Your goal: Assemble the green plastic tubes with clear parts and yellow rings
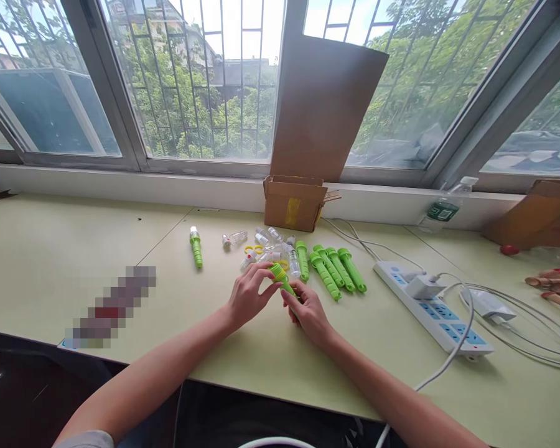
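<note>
Over the desk [177, 298], the fingers of the left hand [249, 292] pinch the wide end of a green tube [280, 275] while those of the right hand [310, 316] wrap its lower part. Just beyond lie clear bottles [237, 238] and yellow rings [253, 249], with more green tubes [325, 275] to the right.

Green tube [278, 272], tilted, wide end up, between hands [252, 290] [309, 313]

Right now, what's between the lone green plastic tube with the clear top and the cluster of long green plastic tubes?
Head view: scattered clear plastic pieces and thin yellow plastic rings; at their near edge, a hand-held green tube.
</note>
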The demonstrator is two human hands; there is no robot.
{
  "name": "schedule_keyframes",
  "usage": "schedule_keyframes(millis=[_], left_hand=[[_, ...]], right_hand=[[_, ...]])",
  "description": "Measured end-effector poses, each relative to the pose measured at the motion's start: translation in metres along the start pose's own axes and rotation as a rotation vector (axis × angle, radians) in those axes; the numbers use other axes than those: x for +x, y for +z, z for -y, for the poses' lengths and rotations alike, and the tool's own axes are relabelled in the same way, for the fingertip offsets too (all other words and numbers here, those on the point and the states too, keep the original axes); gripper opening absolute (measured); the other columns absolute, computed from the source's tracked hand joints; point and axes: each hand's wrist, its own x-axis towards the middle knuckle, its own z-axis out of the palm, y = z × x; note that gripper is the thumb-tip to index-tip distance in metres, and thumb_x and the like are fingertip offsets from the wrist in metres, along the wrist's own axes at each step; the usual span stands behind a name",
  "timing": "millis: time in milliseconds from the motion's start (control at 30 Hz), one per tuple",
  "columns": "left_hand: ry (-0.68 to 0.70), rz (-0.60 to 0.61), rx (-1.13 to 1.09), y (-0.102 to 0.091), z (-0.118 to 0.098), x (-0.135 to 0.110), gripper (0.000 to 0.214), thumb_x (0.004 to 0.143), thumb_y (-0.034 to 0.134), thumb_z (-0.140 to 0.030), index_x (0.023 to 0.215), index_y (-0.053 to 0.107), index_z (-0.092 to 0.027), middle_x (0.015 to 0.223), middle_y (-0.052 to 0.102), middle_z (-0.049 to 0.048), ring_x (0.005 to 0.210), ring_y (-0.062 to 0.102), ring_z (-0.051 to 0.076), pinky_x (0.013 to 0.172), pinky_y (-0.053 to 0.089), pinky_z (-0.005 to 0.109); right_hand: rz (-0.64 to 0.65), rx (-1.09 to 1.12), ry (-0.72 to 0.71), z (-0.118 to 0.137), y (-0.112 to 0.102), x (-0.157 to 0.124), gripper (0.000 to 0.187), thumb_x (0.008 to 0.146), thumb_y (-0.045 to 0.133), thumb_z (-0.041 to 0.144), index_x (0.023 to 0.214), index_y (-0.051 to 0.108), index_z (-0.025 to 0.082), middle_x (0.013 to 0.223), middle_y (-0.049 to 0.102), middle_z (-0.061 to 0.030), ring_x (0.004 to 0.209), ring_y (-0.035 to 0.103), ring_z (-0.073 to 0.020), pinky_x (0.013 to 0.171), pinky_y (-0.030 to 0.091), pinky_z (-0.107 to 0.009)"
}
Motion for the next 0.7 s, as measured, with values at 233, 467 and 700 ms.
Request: schedule_keyframes(millis=[233, 467, 700], left_hand=[[-0.003, 0.006, -0.009, 0.0006, 0.0004, 0.0004, 0.012, 0.082, 0.061, -0.027, 0.089, 0.055, -0.020, 0.107, 0.063, 0.0085, 0.099, 0.061, 0.020, 0.082, 0.053, 0.036], [-0.022, 0.016, -0.030, 0.0004, -0.0007, 0.0005, 0.012, 0.082, 0.061, -0.028, 0.088, 0.055, -0.020, 0.108, 0.063, 0.0093, 0.101, 0.061, 0.021, 0.083, 0.053, 0.037], [-0.017, 0.021, -0.034, 0.0004, -0.0011, -0.0006, 0.012, 0.082, 0.061, -0.028, 0.089, 0.054, -0.020, 0.106, 0.063, 0.0094, 0.102, 0.061, 0.021, 0.083, 0.053, 0.037]], right_hand=[[0.008, -0.012, -0.006, 0.0024, 0.0016, -0.0018, 0.034, 0.083, 0.052, 0.052, 0.073, 0.051, 0.019, 0.058, 0.048, 0.0034, 0.042, 0.041, -0.0084, 0.039, 0.033, -0.022], [0.016, 0.021, -0.010, 0.0031, 0.0011, -0.0017, 0.036, 0.082, 0.052, 0.054, 0.075, 0.051, 0.019, 0.055, 0.047, 0.0052, 0.038, 0.039, -0.0076, 0.038, 0.031, -0.022], [0.011, 0.032, 0.026, 0.0031, 0.0020, -0.0024, 0.039, 0.074, 0.064, 0.048, 0.096, 0.046, 0.022, 0.050, 0.048, 0.0097, 0.035, 0.037, -0.0074, 0.034, 0.030, -0.019]])
